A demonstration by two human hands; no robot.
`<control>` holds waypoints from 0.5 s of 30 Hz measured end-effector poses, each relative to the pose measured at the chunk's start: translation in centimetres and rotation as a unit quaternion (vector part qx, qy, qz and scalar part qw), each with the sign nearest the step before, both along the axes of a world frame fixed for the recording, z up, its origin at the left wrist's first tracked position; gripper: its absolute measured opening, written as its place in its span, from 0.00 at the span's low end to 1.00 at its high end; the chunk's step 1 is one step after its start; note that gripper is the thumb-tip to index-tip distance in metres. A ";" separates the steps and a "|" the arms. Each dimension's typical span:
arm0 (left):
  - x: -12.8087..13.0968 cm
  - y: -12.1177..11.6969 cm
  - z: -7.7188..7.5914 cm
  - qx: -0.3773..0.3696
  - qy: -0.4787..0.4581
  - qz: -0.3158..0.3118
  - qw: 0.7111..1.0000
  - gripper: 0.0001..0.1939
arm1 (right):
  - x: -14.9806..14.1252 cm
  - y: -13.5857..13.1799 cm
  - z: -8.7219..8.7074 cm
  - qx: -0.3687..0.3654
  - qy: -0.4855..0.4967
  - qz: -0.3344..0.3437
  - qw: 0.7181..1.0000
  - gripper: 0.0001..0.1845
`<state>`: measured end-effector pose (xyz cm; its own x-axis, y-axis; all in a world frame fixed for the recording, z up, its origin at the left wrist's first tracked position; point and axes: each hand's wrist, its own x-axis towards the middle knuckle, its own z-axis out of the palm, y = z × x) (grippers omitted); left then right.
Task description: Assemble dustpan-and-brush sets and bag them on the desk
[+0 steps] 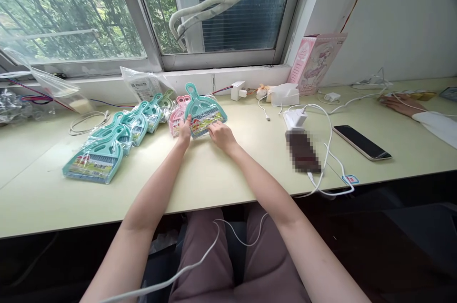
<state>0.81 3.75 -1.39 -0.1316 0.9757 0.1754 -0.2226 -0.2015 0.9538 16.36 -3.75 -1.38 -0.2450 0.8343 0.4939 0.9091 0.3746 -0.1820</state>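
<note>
Between my two hands is a teal mini dustpan and brush set (205, 111) in clear wrap with a printed card, its looped handle pointing toward the window. My left hand (184, 131) grips its left edge, fingers closed. On its lower right edge my right hand (222, 135) is closed too. Just behind and left of it lies a pink dustpan set (176, 115), partly covered. Further left, several wrapped teal dustpan sets (94, 157) lie overlapping in a row, with a green handle (166, 98) at the far end.
A blurred dark device (303, 151) on a white cable and a phone (362, 142) lie to the right. Behind them stands a pink box (316, 62). Another person's hand (402, 104) rests at far right. Plastic bags (21, 105) lie at far left.
</note>
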 end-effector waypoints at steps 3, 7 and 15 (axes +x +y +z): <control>0.2 -0.2 0.2 0.015 -0.005 -0.013 1.000 0.18 | 0.3 0.4 -0.3 -0.081 0.048 -0.050 0.994 0.15; 0.0 0.0 0.0 0.011 -0.004 0.001 1.000 0.21 | 0.9 1.3 -0.6 -0.128 0.256 -0.054 0.957 0.12; 0.1 0.8 -1.0 0.026 0.006 0.061 0.998 0.26 | 1.7 1.8 0.1 -0.251 0.689 0.058 0.677 0.04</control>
<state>0.86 4.60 -2.34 -0.2454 0.9422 0.2283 -0.1816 -0.2760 0.9438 18.09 -1.96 -1.28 0.0816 0.9965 -0.0198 -0.2851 0.0043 -0.9585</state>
